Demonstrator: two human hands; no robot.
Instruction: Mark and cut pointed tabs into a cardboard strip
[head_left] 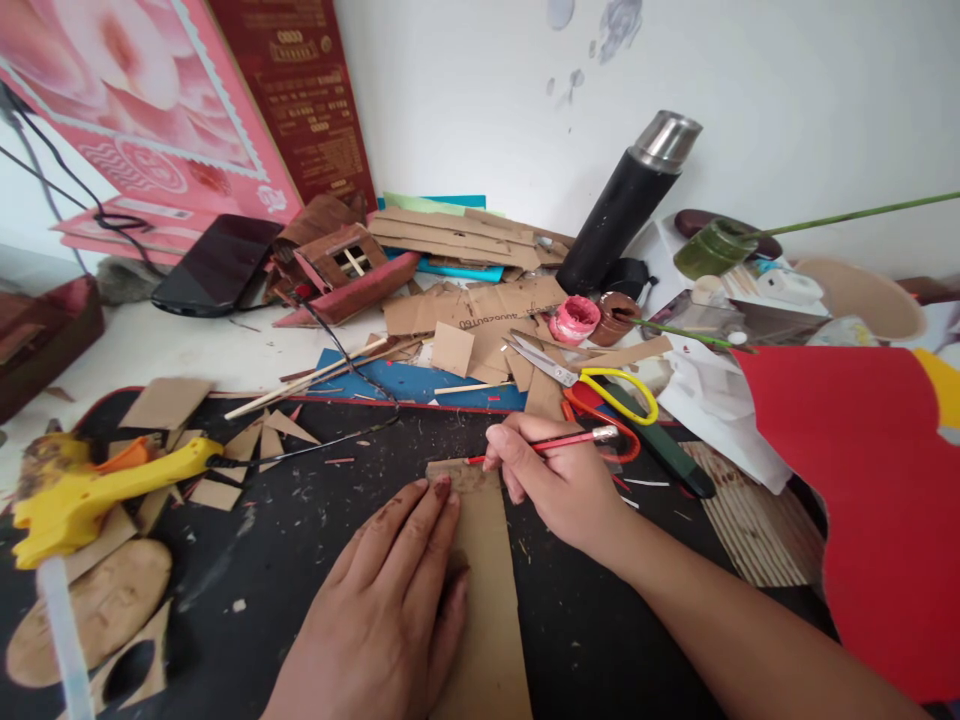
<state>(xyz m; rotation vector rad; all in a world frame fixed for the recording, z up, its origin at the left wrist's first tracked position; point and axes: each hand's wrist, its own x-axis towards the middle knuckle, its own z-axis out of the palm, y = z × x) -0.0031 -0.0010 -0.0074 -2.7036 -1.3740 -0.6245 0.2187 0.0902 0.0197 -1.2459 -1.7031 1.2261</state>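
A long strip of brown cardboard [487,600] lies on the black mat in front of me. My left hand [397,570] rests flat along its left side, fingers stretched forward, with paint stains on them. In my right hand [551,480] is a red pencil [576,438], pinched between the fingers. The pencil's tip touches or nearly touches the far end of the strip, beside a narrow piece of cardboard [448,466]. Scissors with yellow and orange handles [619,395] lie just beyond my right hand, near a dark green-handled tool [667,445].
A yellow glue gun [112,490] and cardboard scraps [165,402] lie at left. Behind stand a small cardboard boat [349,275], a pink paint jar [575,320] and a black flask [622,215]. Red sheet material [847,500] is at right. A black cable [330,455] crosses the mat.
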